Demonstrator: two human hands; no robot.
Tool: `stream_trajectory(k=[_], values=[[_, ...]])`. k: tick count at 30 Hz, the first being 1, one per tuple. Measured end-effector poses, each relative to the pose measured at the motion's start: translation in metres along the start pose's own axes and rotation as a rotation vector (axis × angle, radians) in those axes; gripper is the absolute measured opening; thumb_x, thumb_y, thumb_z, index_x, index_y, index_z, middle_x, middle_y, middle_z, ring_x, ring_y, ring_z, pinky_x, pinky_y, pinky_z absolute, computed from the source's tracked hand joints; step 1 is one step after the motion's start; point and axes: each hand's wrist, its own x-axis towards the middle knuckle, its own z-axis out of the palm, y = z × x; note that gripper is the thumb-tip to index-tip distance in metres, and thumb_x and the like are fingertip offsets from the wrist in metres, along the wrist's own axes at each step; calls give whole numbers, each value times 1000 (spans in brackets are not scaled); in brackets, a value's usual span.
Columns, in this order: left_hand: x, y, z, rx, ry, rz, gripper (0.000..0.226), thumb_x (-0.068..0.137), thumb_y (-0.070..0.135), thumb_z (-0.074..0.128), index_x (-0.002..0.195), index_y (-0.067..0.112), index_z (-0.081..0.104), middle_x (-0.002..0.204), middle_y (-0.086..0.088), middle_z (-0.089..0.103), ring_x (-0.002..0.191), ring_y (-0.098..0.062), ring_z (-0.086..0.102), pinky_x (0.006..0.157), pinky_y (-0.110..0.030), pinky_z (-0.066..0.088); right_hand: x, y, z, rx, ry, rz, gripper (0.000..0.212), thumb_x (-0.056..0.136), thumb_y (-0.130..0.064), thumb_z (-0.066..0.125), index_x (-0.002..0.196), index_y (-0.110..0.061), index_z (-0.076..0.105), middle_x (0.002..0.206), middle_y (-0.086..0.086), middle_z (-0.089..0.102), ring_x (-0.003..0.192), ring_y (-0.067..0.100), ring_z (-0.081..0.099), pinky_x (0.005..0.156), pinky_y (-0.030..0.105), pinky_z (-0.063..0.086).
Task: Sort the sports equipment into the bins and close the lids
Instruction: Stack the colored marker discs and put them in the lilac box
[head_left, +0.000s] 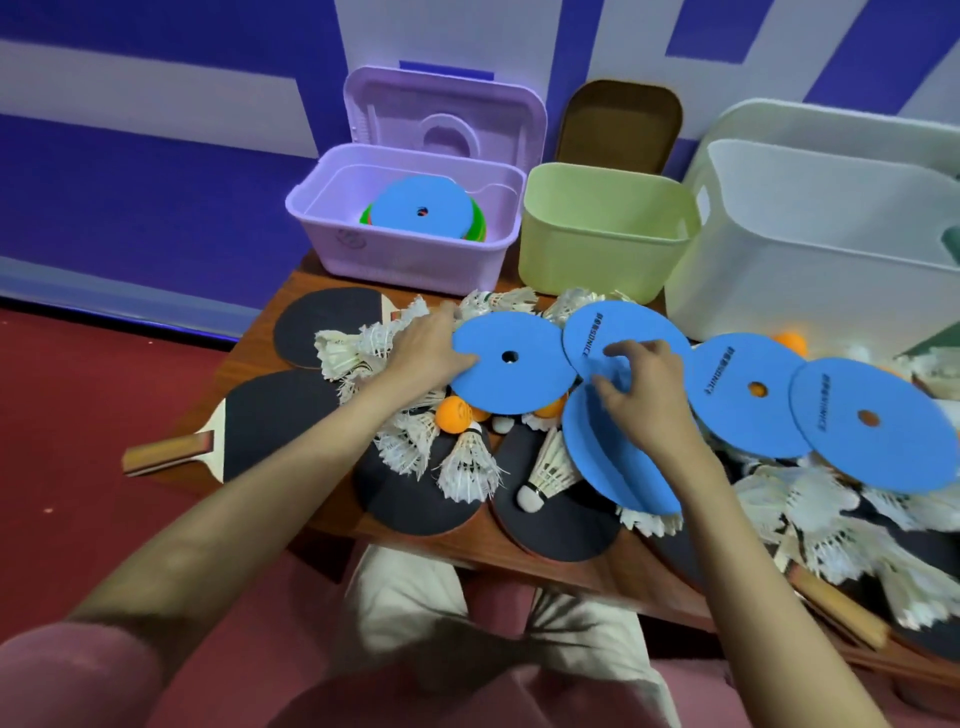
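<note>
The left hand (426, 353) grips the near-left edge of a blue disc (511, 364), thumb on top and fingers apparently under the rim. This disc lies almost flat on the heap of shuttlecocks (467, 462) and orange balls (453, 414) on the tabletop (311, 280). The right hand (641, 389), just right of that disc, has its fingers curled over two more overlapping blue discs (613, 447); whether it pinches them or only presses on them cannot be told. Two further discs (872, 421) lie farther right of the first disc.

The relation that matters is the way to the purple bin (405, 260): it stands straight beyond the left-hand disc, lid up, already holding a blue disc on top of coloured ones. The left hand is the nearer one to it, so a short lift forward and away probably carries the disc in. The green bin (597, 260) and white bin (810, 291) stand right of the purple one. Black paddles (280, 410) lie on the near side of the disc.
</note>
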Motion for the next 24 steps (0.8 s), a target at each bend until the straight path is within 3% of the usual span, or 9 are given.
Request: stream_trajectory(k=[5, 8, 10, 12, 17, 20, 24], values=[[-9, 17, -8, -605, 207, -140, 72, 71, -2, 77, 133, 9, 41, 106, -5, 58, 96, -19, 58, 80, -34, 52, -7, 15, -4, 29, 55, 82, 43, 88, -17, 59, 130, -8, 53, 128, 23, 46, 124, 38, 37, 101, 42, 34], [-14, 28, -12, -954, 213, -252, 53, 73, -8, 75, 121, -1, 55, 105, -9, 65, 90, -17, 64, 73, -22, 54, -7, 18, -7, 45, 34, 119, 44, 89, -17, 58, 131, -9, 51, 131, 21, 42, 125, 38, 36, 102, 41, 32], [-15, 31, -11, -985, 204, -248, 34, 76, -8, 70, 110, 0, 65, 103, -12, 69, 85, -15, 66, 65, -16, 55, -4, 20, -7, 47, 30, 126, 44, 90, -17, 58, 132, -8, 50, 133, 21, 41, 126, 38, 35, 104, 41, 32], [-15, 32, -7, -933, 239, -210, 31, 80, -7, 64, 108, 4, 66, 101, -9, 69, 90, -16, 66, 66, -19, 54, 3, 22, -9, 38, 35, 129, 45, 90, -17, 58, 133, -6, 48, 134, 21, 40, 126, 39, 35, 104, 41, 31], [-20, 44, -2, -856, 194, -34, 42, 85, -5, 54, 122, 16, 57, 99, 8, 61, 96, -12, 63, 67, -24, 56, 36, 31, -21, -93, 45, 127, 48, 87, -10, 57, 132, 0, 45, 130, 25, 46, 120, 43, 38, 97, 43, 33], [-26, 53, 3, -944, 92, -6, 54, 88, -8, 56, 134, 18, 46, 100, 17, 56, 86, 2, 61, 66, -17, 55, 50, 37, -21, -171, -36, 172, 43, 86, -12, 55, 126, -1, 45, 123, 24, 49, 115, 43, 41, 89, 43, 35], [-26, 60, 7, -969, 136, -22, 56, 85, -14, 50, 132, 16, 46, 102, 17, 53, 93, -1, 54, 67, -13, 51, 63, 42, -24, -153, -114, 208, 44, 85, -19, 63, 122, -2, 46, 122, 21, 51, 115, 41, 44, 87, 42, 37]])
